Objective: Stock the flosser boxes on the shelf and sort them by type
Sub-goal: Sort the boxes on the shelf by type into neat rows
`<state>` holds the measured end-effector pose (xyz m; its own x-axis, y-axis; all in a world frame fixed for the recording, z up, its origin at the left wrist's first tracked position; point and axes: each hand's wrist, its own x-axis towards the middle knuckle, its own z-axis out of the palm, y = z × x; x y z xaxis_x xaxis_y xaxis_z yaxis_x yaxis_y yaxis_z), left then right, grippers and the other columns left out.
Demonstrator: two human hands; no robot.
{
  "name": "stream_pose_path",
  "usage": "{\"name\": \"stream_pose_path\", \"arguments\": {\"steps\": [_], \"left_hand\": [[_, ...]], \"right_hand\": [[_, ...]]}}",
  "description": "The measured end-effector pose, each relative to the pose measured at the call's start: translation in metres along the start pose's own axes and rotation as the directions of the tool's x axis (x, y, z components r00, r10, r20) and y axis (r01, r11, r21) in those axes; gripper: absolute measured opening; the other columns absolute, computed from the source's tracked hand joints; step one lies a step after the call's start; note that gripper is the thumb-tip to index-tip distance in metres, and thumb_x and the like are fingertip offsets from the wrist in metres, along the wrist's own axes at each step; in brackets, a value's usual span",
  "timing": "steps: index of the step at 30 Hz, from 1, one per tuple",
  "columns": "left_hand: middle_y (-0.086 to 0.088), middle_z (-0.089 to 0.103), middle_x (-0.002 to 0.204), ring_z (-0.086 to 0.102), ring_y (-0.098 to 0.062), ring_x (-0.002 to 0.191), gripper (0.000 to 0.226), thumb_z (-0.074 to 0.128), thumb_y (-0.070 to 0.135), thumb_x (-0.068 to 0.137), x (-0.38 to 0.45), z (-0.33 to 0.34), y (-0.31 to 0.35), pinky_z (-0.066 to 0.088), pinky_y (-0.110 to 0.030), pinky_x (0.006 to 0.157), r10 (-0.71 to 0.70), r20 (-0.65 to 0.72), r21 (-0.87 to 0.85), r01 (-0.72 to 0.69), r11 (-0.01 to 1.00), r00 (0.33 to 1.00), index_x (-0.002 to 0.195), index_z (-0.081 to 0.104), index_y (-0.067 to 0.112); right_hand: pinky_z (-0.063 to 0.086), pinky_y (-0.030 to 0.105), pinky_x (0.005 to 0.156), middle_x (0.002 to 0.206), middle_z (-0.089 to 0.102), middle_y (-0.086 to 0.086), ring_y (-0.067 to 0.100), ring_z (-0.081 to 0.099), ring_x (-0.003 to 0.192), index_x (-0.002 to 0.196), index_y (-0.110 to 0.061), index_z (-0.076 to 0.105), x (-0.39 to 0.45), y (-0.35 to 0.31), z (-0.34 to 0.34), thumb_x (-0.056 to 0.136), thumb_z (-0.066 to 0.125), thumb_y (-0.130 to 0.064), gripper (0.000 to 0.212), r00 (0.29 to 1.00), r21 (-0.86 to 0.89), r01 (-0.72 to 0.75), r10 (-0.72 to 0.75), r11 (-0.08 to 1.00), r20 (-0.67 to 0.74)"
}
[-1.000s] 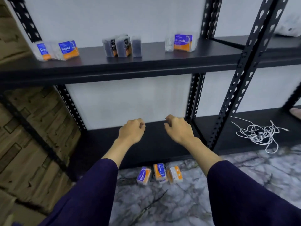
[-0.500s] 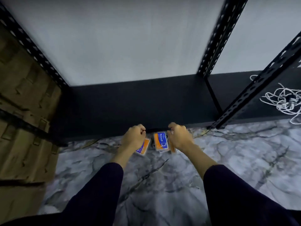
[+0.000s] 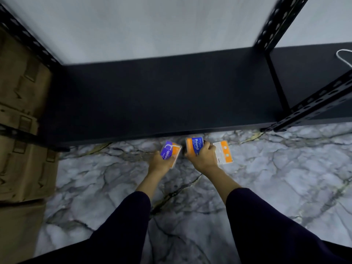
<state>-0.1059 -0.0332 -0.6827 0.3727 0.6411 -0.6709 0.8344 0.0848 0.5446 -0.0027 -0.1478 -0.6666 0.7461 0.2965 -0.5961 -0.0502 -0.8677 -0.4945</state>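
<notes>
Three flosser boxes are at the front edge of the black bottom shelf [image 3: 171, 96], over the marble floor. My left hand [image 3: 160, 162] grips a blue and orange box marked "Smooth" [image 3: 170, 152]. My right hand [image 3: 202, 158] grips a blue and orange box marked "Round" [image 3: 194, 146]. A third box [image 3: 223, 152] lies on the floor just right of my right hand, its white and orange back facing up. Both boxes in my hands are tilted up from the floor.
Black perforated shelf posts stand at the left [image 3: 28, 39] and right [image 3: 312, 103]. Brown cardboard boxes [image 3: 22, 119] sit stacked on the left. A white cable [image 3: 344, 57] lies on the neighbouring shelf at the far right. Marble floor [image 3: 114, 197] spreads in front.
The view has dropped from the upper shelf to the floor. Both hands came down onto the boxes, and each now holds one, raised off the floor.
</notes>
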Motion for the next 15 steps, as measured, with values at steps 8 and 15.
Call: {"name": "stream_pose_path", "arguments": {"steps": [8,15], "left_hand": [[-0.008,0.065,0.106,0.061,-0.019,0.085,0.051,0.078,0.034,0.077,0.002,0.000,-0.004,0.049,-0.028,0.066,-0.052,-0.004,-0.071,0.051,0.996,0.999,0.114,0.059,0.005],[-0.005,0.064,0.095,0.058,-0.016,0.079,0.040,0.078,0.033,0.077,-0.008,0.002,-0.002,0.041,-0.023,0.058,-0.006,0.048,-0.045,0.008,0.999,0.999,0.100,0.063,0.005]], "right_hand": [[0.043,0.037,0.097,0.127,0.050,0.014,0.031,0.050,0.119,0.129,-0.005,0.034,0.003,0.003,0.004,0.071,0.082,-0.035,0.081,0.999,0.068,-0.050,0.050,0.996,0.012],[0.049,0.031,0.079,0.117,0.058,0.012,0.022,0.056,0.096,0.128,-0.008,0.041,-0.007,0.015,-0.009,0.079,0.077,-0.026,0.064,0.999,0.167,0.011,-0.017,0.986,0.037]]}}
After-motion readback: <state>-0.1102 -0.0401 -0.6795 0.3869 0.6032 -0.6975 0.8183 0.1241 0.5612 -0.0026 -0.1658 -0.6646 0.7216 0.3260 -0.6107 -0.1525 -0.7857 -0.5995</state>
